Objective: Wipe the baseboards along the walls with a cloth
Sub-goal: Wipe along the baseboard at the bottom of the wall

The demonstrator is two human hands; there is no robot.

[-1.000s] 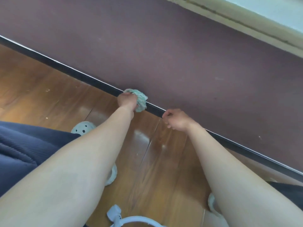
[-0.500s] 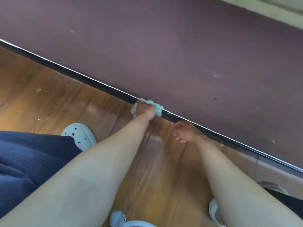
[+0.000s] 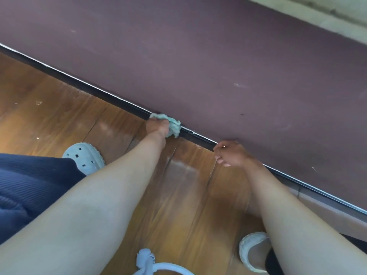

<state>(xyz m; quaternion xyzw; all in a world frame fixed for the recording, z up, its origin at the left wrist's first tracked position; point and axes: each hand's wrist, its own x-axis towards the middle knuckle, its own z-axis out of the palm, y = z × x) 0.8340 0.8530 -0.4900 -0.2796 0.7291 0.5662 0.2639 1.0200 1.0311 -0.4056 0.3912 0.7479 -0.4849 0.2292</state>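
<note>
Dull purple-brown wall (image 3: 198,56) fills the upper frame, its foot slanting down to the right; faint pale scuffs at right. Cream trim (image 3: 317,14) in upper right corner. Glossy brown plank floor (image 3: 49,116) at lower left and centre; soft sheen mid-frame, white specks at left.

2 hands (image 3: 156,127) (image 3: 231,153), 1 cloth (image 3: 172,125), 1 baseboard (image 3: 111,96), 2 clogs (image 3: 84,157) (image 3: 252,253).

Soft, medium-bright daylight with no hard shadows. The wooden floor (image 3: 59,116) has pale sheen patches near the baseboard (image 3: 99,94) and a warm glow at its left edge. The purple wall (image 3: 218,56) is flat and evenly lit. The right hand (image 3: 230,153) is shaded and looks darker. The cloth (image 3: 172,126) is slightly smeared. The forearms (image 3: 99,205), close to the lens, are soft. The wide-angle lens stretches things at the frame edges, and the whole picture is mildly soft.
</note>
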